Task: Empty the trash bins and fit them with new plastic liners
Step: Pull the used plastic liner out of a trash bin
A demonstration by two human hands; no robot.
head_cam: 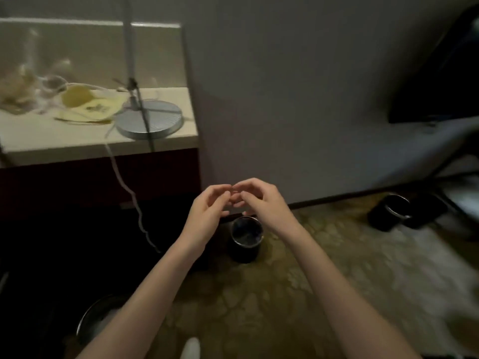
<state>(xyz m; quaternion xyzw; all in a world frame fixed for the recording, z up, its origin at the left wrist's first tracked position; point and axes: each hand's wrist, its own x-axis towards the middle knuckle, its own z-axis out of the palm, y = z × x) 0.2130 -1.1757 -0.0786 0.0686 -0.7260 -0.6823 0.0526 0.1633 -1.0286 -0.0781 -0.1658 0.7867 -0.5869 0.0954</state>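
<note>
- I see the left grip [207, 211] and right grip [264, 203] raised side by side, fingers curled, their fingertips meeting in front of the wall.
- I cannot tell whether either grip pinches anything. The fingertips overlap and are blurred, and nothing shows between them.
- The middle bin [245, 238] stands upright on the carpet [298, 294], right below the grips. The right wrist covers part of its metal rim. Its inside is dark with a faint gloss, and I cannot tell whether it has a liner.
- The near bin [99, 317] sits at the lower left in deep shadow. Only an arc of rim and something pale inside show, and the left forearm crosses over it.
- The far bin [388, 213] is by the wall at the right, well apart from the others. It is smeared, so I cannot tell if it is upright or tipped.
- On the tabletop [64, 143] at upper left are a round lamp base [149, 119] and a yellow bag [88, 106]. The clutter beside the bag is too blurred to name.
- A cord [121, 177] hangs off the tabletop edge into the dark.
</note>
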